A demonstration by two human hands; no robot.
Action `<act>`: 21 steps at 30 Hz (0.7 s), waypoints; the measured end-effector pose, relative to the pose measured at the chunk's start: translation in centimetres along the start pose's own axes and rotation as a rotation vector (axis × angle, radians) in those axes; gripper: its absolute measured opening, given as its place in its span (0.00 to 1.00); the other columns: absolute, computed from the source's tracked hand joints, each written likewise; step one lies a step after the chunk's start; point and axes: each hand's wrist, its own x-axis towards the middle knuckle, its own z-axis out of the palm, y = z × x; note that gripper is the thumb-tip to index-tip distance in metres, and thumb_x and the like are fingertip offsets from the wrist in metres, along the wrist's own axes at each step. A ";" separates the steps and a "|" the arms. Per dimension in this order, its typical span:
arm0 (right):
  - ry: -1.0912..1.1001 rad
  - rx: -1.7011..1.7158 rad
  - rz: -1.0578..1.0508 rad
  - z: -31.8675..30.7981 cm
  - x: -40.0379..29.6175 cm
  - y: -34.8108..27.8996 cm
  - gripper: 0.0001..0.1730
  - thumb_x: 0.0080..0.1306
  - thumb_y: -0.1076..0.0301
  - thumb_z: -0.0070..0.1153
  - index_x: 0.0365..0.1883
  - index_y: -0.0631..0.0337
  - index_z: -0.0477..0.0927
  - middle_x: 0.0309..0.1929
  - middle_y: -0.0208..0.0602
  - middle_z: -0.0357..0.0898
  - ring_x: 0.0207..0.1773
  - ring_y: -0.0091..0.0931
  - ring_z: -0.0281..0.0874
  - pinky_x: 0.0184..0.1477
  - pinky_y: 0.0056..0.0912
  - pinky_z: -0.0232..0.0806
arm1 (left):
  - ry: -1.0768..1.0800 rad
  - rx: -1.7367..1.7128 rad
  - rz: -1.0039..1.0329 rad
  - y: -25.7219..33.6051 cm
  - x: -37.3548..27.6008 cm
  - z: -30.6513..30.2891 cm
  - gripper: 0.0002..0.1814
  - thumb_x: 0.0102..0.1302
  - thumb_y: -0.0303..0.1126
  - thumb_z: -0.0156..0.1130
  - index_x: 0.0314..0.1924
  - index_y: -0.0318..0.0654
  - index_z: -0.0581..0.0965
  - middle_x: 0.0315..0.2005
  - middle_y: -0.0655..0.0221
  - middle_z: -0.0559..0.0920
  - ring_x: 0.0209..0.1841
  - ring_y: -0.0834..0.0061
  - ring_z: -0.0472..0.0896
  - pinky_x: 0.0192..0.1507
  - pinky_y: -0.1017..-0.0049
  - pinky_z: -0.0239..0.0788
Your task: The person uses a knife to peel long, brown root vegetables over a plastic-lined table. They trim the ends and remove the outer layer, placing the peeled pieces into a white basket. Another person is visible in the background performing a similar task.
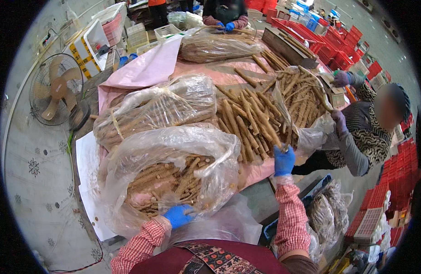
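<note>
Long brown roots, likely yams, lie in a pile [244,126] across the middle of the pink-covered table [255,173]. My right hand [284,161], in a blue glove, is closed on the near end of one long root [265,128] at the pile's right side. My left hand [178,216], also blue-gloved, lies at the near rim of a large opened clear plastic bag [210,137]; whether its fingers grip the film cannot be told. Root pieces [190,178] lie inside that bag. Behind it rests a tied plastic bag of roots [162,102].
A co-worker [361,126] at the right handles a long root beside another open bag of roots [299,99]. A second person [226,17] works at the far end. A standing fan [57,89] is at the left; bagged goods [328,212] lie low at the right.
</note>
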 end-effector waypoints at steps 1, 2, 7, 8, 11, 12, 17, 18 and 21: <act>0.041 -0.066 -0.067 0.4 2.1 0.7 0.14 0.58 0.68 0.67 0.36 0.64 0.76 0.29 0.36 0.78 0.31 0.26 0.74 0.36 0.30 0.68 | -0.035 -0.012 -0.010 0.0 -0.1 0.6 0.24 0.71 0.50 0.49 0.58 0.42 0.75 0.54 0.56 0.78 0.56 0.57 0.76 0.60 0.63 0.66; 0.042 -0.199 -0.033 1.2 4.0 0.4 0.15 0.59 0.67 0.67 0.37 0.66 0.76 0.29 0.40 0.79 0.31 0.27 0.73 0.37 0.31 0.68 | -0.066 -0.024 -0.036 -0.1 -0.6 0.9 0.26 0.72 0.52 0.47 0.58 0.42 0.75 0.54 0.55 0.78 0.57 0.57 0.76 0.60 0.63 0.65; 0.028 -0.435 -0.215 2.6 7.9 -0.6 0.15 0.59 0.64 0.65 0.33 0.67 0.76 0.32 0.51 0.78 0.35 0.46 0.75 0.41 0.44 0.68 | -0.115 -0.070 -0.121 0.4 0.3 -0.1 0.26 0.71 0.52 0.48 0.58 0.41 0.75 0.55 0.54 0.77 0.57 0.57 0.76 0.61 0.63 0.64; -0.008 -0.490 -0.194 3.1 7.5 -2.0 0.15 0.59 0.64 0.65 0.32 0.67 0.75 0.35 0.51 0.78 0.38 0.46 0.74 0.42 0.44 0.67 | -0.030 -0.060 -0.165 0.6 0.0 -0.9 0.25 0.71 0.51 0.49 0.56 0.40 0.76 0.53 0.54 0.78 0.56 0.58 0.77 0.59 0.63 0.66; 0.093 -0.263 -0.383 4.0 5.5 -2.1 0.15 0.57 0.70 0.67 0.26 0.66 0.71 0.48 0.51 0.78 0.42 0.43 0.74 0.46 0.39 0.66 | 0.322 -0.283 -0.270 0.9 0.9 -3.6 0.22 0.69 0.48 0.54 0.51 0.38 0.78 0.48 0.55 0.80 0.50 0.58 0.80 0.53 0.63 0.70; 0.050 -0.180 -0.353 4.1 4.3 -2.6 0.12 0.59 0.71 0.66 0.29 0.67 0.73 0.50 0.50 0.78 0.43 0.39 0.75 0.46 0.38 0.66 | 0.463 -0.394 -0.308 0.9 1.2 -4.4 0.20 0.68 0.47 0.56 0.49 0.38 0.78 0.46 0.55 0.81 0.47 0.58 0.81 0.50 0.63 0.71; -0.096 0.266 -0.006 4.5 -0.7 -6.5 0.11 0.65 0.74 0.60 0.45 0.67 0.79 0.47 0.38 0.80 0.40 0.23 0.76 0.42 0.27 0.69 | 0.572 0.079 -0.424 -1.3 4.6 -5.0 0.24 0.62 0.48 0.61 0.51 0.38 0.76 0.48 0.52 0.79 0.48 0.55 0.79 0.49 0.61 0.71; -0.140 0.332 0.060 4.5 -1.6 -7.5 0.12 0.66 0.74 0.59 0.47 0.67 0.79 0.45 0.36 0.80 0.40 0.21 0.76 0.41 0.24 0.69 | 0.588 0.183 -0.433 -3.0 5.3 -3.6 0.27 0.61 0.48 0.62 0.55 0.40 0.74 0.50 0.52 0.78 0.50 0.54 0.79 0.51 0.60 0.71; -0.237 0.318 0.144 3.5 -3.5 -7.5 0.11 0.67 0.74 0.59 0.47 0.66 0.78 0.36 0.30 0.80 0.35 0.18 0.76 0.36 0.19 0.69 | 0.516 0.198 -0.424 -3.3 5.8 -3.7 0.36 0.58 0.47 0.65 0.64 0.40 0.67 0.56 0.50 0.74 0.56 0.52 0.75 0.56 0.59 0.68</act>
